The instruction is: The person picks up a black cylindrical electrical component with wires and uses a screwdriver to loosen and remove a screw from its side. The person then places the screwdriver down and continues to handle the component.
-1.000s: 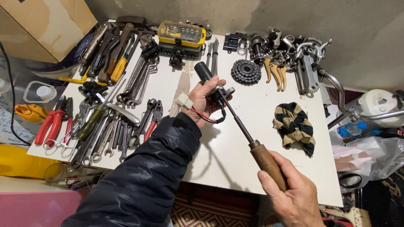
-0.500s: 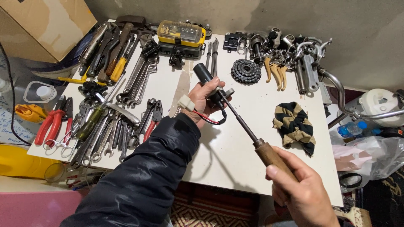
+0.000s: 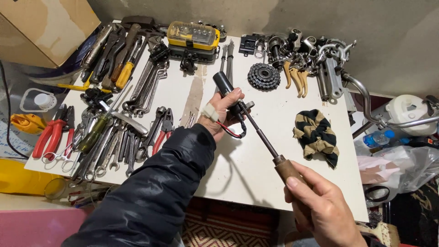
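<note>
right hand [image 3: 322,208] grips screwdriver [image 3: 260,137], tip pointing up-left into black part [image 3: 224,84] clenched by left hand [image 3: 222,114].

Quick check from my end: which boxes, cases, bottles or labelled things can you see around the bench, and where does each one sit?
Cardboard box: far left corner, brown, plain.
Bit case: back of the white table, yellow with a clear lid, rectangular.
Clear tub: left of the table, white cap inside.
Plastic bottle: right of the table, clear, blue label.
No screens or signs.
</note>
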